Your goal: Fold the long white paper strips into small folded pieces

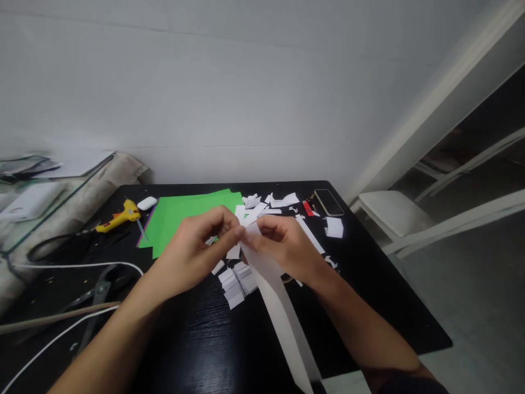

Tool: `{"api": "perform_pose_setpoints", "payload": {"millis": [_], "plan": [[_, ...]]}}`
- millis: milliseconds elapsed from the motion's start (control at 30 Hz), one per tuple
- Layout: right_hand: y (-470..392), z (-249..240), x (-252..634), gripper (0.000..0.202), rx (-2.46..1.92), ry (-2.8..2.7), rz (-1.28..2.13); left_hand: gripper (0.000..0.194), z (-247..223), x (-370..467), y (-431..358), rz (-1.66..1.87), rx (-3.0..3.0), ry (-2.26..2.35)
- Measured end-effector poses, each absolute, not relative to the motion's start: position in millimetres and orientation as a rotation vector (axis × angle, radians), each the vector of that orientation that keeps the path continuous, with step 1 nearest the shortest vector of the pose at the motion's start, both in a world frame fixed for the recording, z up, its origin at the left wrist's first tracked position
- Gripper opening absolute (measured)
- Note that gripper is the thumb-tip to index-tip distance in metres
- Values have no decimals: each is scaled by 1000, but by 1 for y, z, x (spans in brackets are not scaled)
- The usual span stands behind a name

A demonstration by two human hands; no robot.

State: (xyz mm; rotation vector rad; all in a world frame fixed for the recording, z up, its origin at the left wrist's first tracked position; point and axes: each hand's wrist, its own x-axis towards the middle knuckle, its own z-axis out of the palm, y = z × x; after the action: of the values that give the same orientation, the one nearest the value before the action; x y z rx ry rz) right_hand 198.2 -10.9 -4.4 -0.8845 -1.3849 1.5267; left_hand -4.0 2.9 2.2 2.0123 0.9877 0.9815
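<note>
A long white paper strip (279,306) hangs from my fingertips down toward the table's front edge. My left hand (200,246) pinches its upper end between thumb and forefinger. Right beside it, my right hand (285,246) grips the same end, the two thumbs nearly touching. Under and behind the hands lie white paper scraps (283,201) of several sizes. A folded white paper piece (238,284) rests on the table just below my left hand. Part of a round, ring-like object shows beneath my right hand; its kind is unclear.
Green sheets (188,210) lie on the black table (192,345), with a yellow glue gun (123,216) and a white mouse (146,203) to their left. Scissors (102,290) and cables are at left. A phone (328,202) and red cutter (308,208) lie at back right. A chair (389,213) stands right.
</note>
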Motion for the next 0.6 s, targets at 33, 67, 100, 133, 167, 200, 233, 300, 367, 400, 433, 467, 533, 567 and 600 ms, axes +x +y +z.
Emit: {"api": "perform_pose_setpoints", "payload": {"millis": [33, 67, 100, 133, 167, 200, 233, 300, 367, 400, 433, 467, 533, 567, 600], "plan": [[-11, -5, 198, 29, -874, -1358, 1587, 22, 1, -4, 3, 997, 1997, 993], [-10, -6, 197, 29, -863, -1331, 1644, 22, 0, -5, 3, 1015, 1981, 1003], [-10, -7, 197, 30, -852, -1307, 1687, 22, 0, -5, 4, 1038, 1963, 1012], [-10, -8, 197, 31, -841, -1290, 1713, 22, 0, -5, 4, 1062, 1946, 1018], [-10, -8, 197, 32, -831, -1279, 1727, 22, 0, -5, 4, 1087, 1935, 1023], [-9, -9, 197, 32, -826, -1274, 1733, 22, 0, -5, 4, 1105, 1928, 1026], [-9, -9, 198, 32, -827, -1271, 1735, 21, 1, -5, 4, 1119, 1925, 1029], [-9, -9, 199, 32, -837, -1267, 1740, 20, 2, -5, 5, 1126, 1919, 1045], [-9, -8, 200, 32, -857, -1275, 1746, 20, 3, -5, 5, 1124, 1907, 1074], [-9, -8, 200, 32, -869, -1282, 1749, 20, 3, -5, 6, 1128, 1896, 1090], [-9, -8, 200, 32, -879, -1291, 1754, 20, 3, -6, 6, 1131, 1883, 1105], [-9, -8, 201, 31, -887, -1301, 1755, 21, 4, -6, 7, 1131, 1870, 1120], [-9, -8, 200, 29, -888, -1317, 1751, 21, 5, -7, 8, 1101, 1859, 1149], [-9, -9, 200, 28, -886, -1323, 1741, 23, 5, -7, 9, 1067, 1866, 1159], [-8, -9, 200, 28, -886, -1330, 1729, 24, 5, -7, 9, 1028, 1880, 1161]]}}
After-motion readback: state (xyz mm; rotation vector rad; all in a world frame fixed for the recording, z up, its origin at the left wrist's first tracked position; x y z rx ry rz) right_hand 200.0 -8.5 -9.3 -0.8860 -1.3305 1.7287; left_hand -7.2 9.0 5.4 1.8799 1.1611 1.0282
